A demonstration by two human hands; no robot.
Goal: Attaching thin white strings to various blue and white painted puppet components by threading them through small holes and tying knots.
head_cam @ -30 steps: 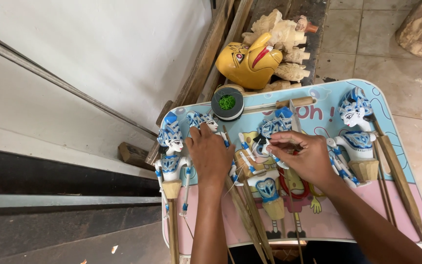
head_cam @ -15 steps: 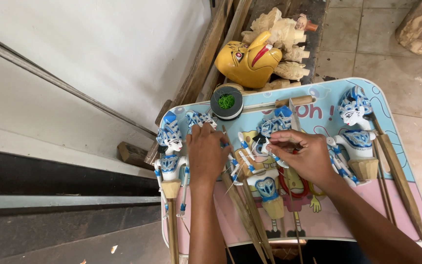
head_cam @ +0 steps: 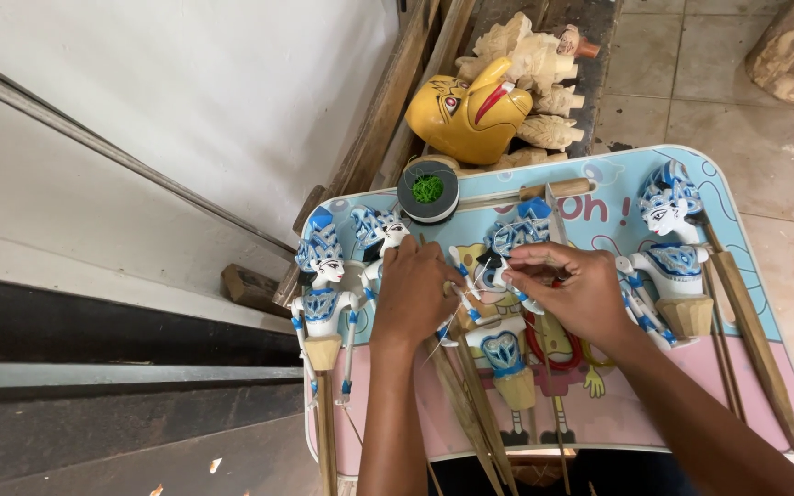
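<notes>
A white and blue wooden rod puppet lies in the middle of a small pink and blue tray table. My left hand presses down on its arm and shoulder, fingers curled over it. My right hand pinches something thin near the puppet's blue headdress; what it pinches is too small to tell. A second puppet lies at the table's left edge, a third at the right. Another puppet head peeks out above my left hand.
A dark round spool with green thread and a wooden-handled tool lie at the table's far side. Beyond it sit a yellow bird mask and unpainted carved figures. Long wooden rods lie along the right edge. A white wall stands left.
Both hands stay on the middle puppet with only slight finger shifts. The view has drifted a little.
</notes>
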